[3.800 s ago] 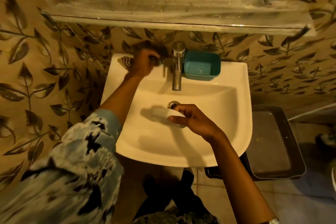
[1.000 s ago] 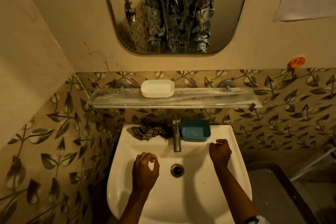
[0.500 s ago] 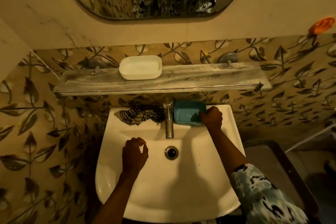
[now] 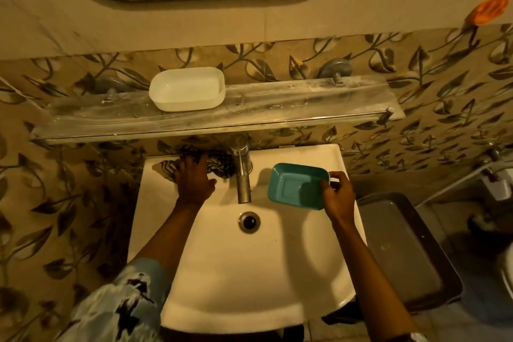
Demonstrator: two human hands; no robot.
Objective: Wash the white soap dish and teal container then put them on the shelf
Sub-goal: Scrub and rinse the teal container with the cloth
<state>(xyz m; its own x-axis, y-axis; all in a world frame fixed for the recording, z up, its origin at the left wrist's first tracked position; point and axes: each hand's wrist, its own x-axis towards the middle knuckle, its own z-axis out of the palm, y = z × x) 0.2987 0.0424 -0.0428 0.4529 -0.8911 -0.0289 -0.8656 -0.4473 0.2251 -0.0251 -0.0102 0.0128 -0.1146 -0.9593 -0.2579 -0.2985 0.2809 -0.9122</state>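
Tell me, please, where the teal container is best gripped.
Probably its right short wall, from the right, as the right hand pinches it. The teal container is a shallow open tray: the thin rim suits a pinch, leaving its left end free near the tap.

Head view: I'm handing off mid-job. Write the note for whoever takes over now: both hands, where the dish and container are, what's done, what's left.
Left hand: lies on the checkered cloth at the back left of the sink, holding nothing.
Right hand: grips the teal container by its right end, tilted over the basin right of the tap.
White soap dish: sits upright on the shelf, left of middle.
Done: soap dish shelved.
Left: no water visible from the tap; wash the teal container, then set it on the shelf.
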